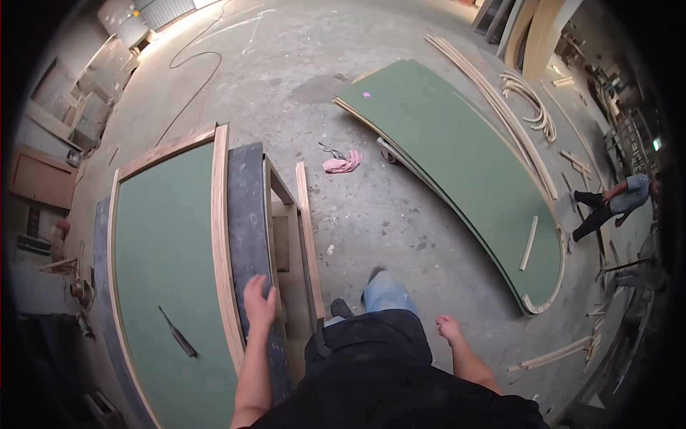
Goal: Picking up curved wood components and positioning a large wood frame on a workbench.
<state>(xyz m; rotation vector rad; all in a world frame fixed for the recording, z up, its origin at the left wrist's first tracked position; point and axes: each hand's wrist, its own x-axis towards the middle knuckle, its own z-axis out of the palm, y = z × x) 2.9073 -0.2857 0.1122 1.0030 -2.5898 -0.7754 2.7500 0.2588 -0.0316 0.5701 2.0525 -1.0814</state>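
Note:
My left hand (259, 302) hangs over the dark grey worktable top (246, 214), fingers apart and nothing in them. Beside it lies a green panel (164, 236) edged with pale wooden strips (221, 236). On that panel rests a slim dark tool (179, 336) with a thin pointed shaft; its kind is not clear. Out to my right side, above the floor, my right hand (449, 328) has its fingers curled in, with no object visible in it. Farther right stands a large curved green panel (450, 150) with a short wooden strip (529, 243) on it.
A wooden strip (310, 243) runs along the table's right side. A pink cloth (343, 163) lies on the concrete floor. Long strips (493, 100) and bent wooden pieces (532, 104) lie beyond the curved panel. A person (614, 204) is at the far right. A cable (204, 86) trails at upper left.

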